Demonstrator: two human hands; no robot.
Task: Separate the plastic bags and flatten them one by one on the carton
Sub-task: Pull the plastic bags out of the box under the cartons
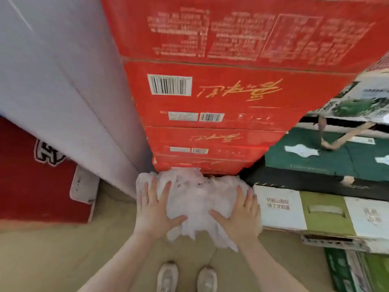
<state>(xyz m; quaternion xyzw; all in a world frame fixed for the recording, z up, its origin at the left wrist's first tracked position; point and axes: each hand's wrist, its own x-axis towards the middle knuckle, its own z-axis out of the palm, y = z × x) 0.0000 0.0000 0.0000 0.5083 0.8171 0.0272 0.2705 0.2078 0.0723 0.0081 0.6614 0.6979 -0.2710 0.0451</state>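
Both hands, left [154, 209] and right [240, 216], lie flat with fingers spread wide on a crumpled heap of white plastic bags [195, 199], pressed against the foot of a stack of red cartons [221, 102], above the person's shoes [187, 277].

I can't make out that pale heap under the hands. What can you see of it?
It is a crumpled heap of thin, translucent white plastic bags, wrinkled and slightly pinkish. Ragged ends hang down at its near edge. It lies against the foot of the stacked red cartons. The left hand and right hand press flat on it, fingers spread.
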